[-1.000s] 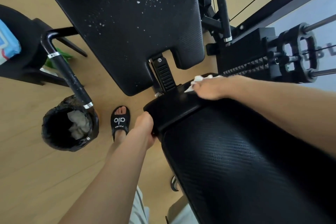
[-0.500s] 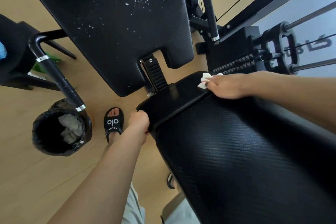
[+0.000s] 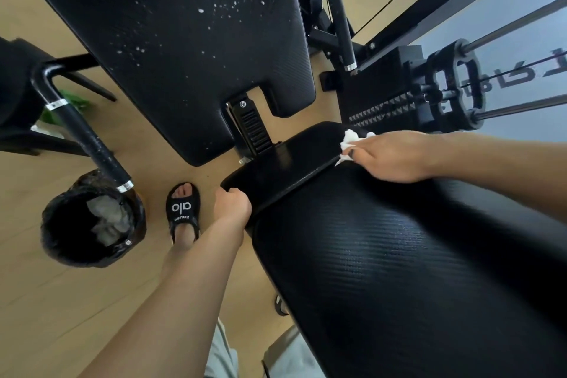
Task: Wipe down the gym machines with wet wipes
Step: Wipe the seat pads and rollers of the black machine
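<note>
Far left, on the pale wood floor, a black-lined round bin holding crumpled used wipes; next, left hand curled shut around the near-left corner of the small smooth black seat pad, apparently steadying it. Further right, right hand flat, fingers closed down on a scrunched white wet wipe at that pad's far right edge, by the seam with the long textured black bench pad: mid-wipe. Likely next: sweeping leftward across the pad, whose long axis runs lower left to upper right; white-speckled black back pad above seemingly uncleaned.
</note>
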`<state>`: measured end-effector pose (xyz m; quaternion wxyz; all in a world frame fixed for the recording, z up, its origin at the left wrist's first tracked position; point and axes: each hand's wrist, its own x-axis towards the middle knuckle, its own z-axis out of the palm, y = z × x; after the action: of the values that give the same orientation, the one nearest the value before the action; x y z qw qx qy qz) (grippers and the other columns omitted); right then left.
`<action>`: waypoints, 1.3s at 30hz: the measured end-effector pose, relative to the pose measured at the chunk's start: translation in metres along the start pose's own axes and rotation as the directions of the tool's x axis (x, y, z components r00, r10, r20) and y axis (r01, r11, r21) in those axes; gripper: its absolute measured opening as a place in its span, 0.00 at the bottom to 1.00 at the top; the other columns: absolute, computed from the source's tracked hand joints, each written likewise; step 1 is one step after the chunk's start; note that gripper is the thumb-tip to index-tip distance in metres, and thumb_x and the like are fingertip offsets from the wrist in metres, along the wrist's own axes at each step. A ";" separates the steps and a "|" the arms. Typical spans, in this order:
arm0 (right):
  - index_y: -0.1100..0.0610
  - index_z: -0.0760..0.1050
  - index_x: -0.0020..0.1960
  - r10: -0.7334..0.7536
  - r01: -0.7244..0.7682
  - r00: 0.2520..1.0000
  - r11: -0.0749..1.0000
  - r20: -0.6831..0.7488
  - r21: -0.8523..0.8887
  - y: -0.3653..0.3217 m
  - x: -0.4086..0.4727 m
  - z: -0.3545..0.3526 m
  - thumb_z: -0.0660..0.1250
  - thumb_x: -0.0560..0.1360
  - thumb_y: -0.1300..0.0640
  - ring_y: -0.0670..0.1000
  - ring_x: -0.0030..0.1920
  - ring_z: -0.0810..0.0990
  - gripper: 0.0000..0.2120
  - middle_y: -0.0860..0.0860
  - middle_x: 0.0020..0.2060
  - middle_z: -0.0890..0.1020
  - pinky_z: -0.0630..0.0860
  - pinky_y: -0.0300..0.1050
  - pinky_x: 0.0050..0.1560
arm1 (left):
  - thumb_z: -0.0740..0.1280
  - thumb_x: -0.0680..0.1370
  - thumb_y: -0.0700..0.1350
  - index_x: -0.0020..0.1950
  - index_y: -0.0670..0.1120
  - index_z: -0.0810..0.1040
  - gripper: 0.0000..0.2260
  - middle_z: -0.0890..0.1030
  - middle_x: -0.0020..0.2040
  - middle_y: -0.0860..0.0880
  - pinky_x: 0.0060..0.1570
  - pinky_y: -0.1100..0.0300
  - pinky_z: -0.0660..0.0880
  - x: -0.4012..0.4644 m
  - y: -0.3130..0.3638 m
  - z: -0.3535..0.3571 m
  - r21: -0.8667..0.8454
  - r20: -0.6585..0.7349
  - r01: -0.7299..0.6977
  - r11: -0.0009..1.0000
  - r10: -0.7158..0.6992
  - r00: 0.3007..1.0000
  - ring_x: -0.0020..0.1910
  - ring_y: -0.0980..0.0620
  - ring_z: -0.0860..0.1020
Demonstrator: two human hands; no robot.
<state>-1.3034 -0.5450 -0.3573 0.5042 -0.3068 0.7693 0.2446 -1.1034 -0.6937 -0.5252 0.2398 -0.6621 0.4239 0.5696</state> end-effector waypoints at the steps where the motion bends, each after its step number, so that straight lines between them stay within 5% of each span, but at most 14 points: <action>1: 0.53 0.67 0.77 -0.027 0.026 0.999 0.998 -0.018 -0.052 -0.007 -0.005 -0.001 0.42 0.87 0.50 0.60 0.78 0.64 0.24 0.57 0.78 0.66 0.59 0.55 0.79 | 0.51 0.84 0.47 0.79 0.50 0.62 0.22 0.72 0.71 0.43 0.69 0.40 0.69 -0.002 0.001 0.000 0.006 -0.007 -0.003 1.000 0.003 1.000 0.68 0.38 0.72; 5: 0.56 0.74 0.69 -0.304 0.292 0.950 0.946 -0.070 -0.140 -0.074 -0.012 0.019 0.47 0.87 0.52 0.59 0.67 0.75 0.21 0.56 0.68 0.76 0.71 0.59 0.69 | 0.50 0.83 0.47 0.78 0.50 0.63 0.22 0.72 0.70 0.43 0.67 0.39 0.70 0.004 0.000 0.004 0.000 -0.050 -0.009 1.000 0.009 0.999 0.66 0.37 0.73; 8: 0.56 0.70 0.75 -0.439 0.438 0.898 0.898 -0.037 -0.030 -0.099 -0.012 0.032 0.46 0.87 0.51 0.56 0.73 0.70 0.23 0.53 0.73 0.73 0.66 0.56 0.74 | 0.50 0.83 0.47 0.78 0.49 0.63 0.22 0.73 0.70 0.42 0.65 0.39 0.72 0.008 -0.001 0.006 0.021 -0.072 -0.004 1.000 0.006 0.997 0.65 0.36 0.74; 11: 0.51 0.62 0.80 -0.263 0.261 0.965 0.954 -0.004 0.145 -0.062 -0.019 0.022 0.45 0.87 0.50 0.55 0.78 0.62 0.24 0.51 0.79 0.64 0.59 0.55 0.78 | 0.50 0.83 0.46 0.79 0.51 0.62 0.22 0.72 0.71 0.42 0.67 0.39 0.70 0.003 -0.002 0.005 0.025 -0.056 -0.011 1.000 0.012 0.998 0.67 0.36 0.72; 15: 0.54 0.55 0.83 0.151 -0.152 0.988 0.971 0.018 0.183 -0.002 -0.010 -0.004 0.42 0.88 0.49 0.59 0.80 0.58 0.25 0.55 0.82 0.55 0.57 0.54 0.78 | 0.50 0.84 0.46 0.79 0.49 0.62 0.22 0.71 0.73 0.42 0.69 0.40 0.68 0.003 0.000 0.005 0.054 -0.077 -0.027 0.998 0.031 0.997 0.69 0.36 0.71; 21: 0.56 0.64 0.76 0.148 -0.157 0.987 0.966 0.056 0.207 -0.001 0.057 -0.014 0.41 0.87 0.49 0.61 0.76 0.64 0.25 0.55 0.74 0.67 0.61 0.56 0.73 | 0.51 0.85 0.45 0.79 0.47 0.61 0.22 0.70 0.73 0.42 0.70 0.44 0.68 0.004 -0.003 0.006 0.035 -0.075 -0.046 0.998 0.049 0.996 0.70 0.37 0.69; 27: 0.52 0.58 0.83 0.296 -0.308 0.951 0.891 0.088 0.333 -0.006 0.120 -0.017 0.43 0.84 0.40 0.57 0.82 0.55 0.31 0.55 0.82 0.58 0.50 0.56 0.79 | 0.52 0.84 0.45 0.78 0.47 0.63 0.21 0.72 0.71 0.41 0.70 0.44 0.68 0.006 -0.006 0.007 0.013 -0.076 -0.077 0.997 0.078 0.994 0.69 0.37 0.71; 32: 0.46 0.61 0.80 0.250 -0.265 0.963 0.945 0.098 0.192 -0.039 0.172 -0.010 0.37 0.73 0.29 0.60 0.80 0.58 0.42 0.53 0.81 0.60 0.53 0.63 0.78 | 0.51 0.85 0.45 0.78 0.49 0.63 0.20 0.73 0.70 0.43 0.69 0.45 0.69 0.002 -0.008 0.007 0.014 -0.049 -0.099 0.995 0.099 0.994 0.68 0.39 0.72; 39: 0.53 0.70 0.75 -0.182 0.150 0.968 0.971 0.170 0.189 -0.151 0.152 0.006 0.45 0.83 0.42 0.57 0.70 0.73 0.28 0.54 0.72 0.74 0.67 0.56 0.71 | 0.51 0.85 0.44 0.78 0.47 0.63 0.21 0.72 0.71 0.41 0.70 0.47 0.67 0.005 -0.005 -0.008 0.083 0.071 -0.094 0.992 0.088 0.994 0.69 0.38 0.71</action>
<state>-1.2374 -0.6796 -0.5099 0.6177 -0.3007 0.7087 0.1608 -1.0953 -0.6988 -0.5290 0.2560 -0.6115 0.4697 0.5831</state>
